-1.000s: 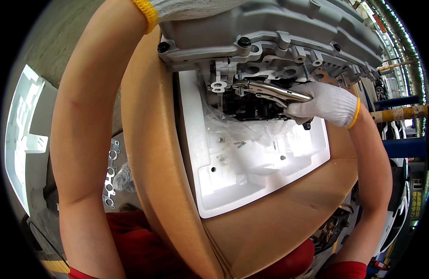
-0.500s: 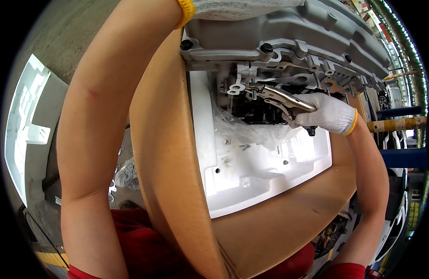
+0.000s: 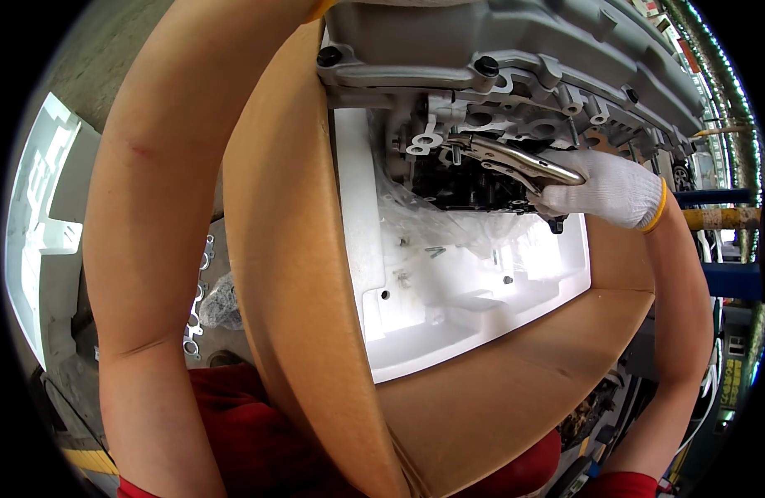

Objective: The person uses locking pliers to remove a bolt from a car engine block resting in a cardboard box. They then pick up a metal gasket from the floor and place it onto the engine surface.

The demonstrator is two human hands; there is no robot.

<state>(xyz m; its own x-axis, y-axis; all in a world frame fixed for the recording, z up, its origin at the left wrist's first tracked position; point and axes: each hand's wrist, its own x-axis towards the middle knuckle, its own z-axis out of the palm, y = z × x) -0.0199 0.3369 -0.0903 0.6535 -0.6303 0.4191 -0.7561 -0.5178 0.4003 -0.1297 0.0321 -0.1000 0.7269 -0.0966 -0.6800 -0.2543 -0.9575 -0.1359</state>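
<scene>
My right hand (image 3: pixel 602 189), in a pale knit glove with a yellow cuff, grips silver locking pliers (image 3: pixel 515 162); their jaws are on a short threaded stud low on the grey cast engine assembly (image 3: pixel 449 37). Only a strip of my left hand (image 3: pixel 391 2), also gloved, shows along the top edge over the engine's cover; its fingers are out of view. Beneath sit a black engine section (image 3: pixel 474 191) and clear crumpled plastic (image 3: pixel 436 224) in a white foam tray (image 3: pixel 482 328). Several small metal pieces (image 3: pixel 435 251) lie in the tray.
A cardboard box (image 3: pixel 283 241) surrounds the tray, its walls between my arms. At the left lie a white panel (image 3: pixel 38 232), a metal gasket (image 3: pixel 192 336) and a wrapped bundle (image 3: pixel 222 300). Yellow and blue bars (image 3: pixel 723 218) and vehicles are at the right.
My left gloved hand has slipped mostly out of the top of the view. My right hand and pliers appear a little farther right, still at the same stud.
</scene>
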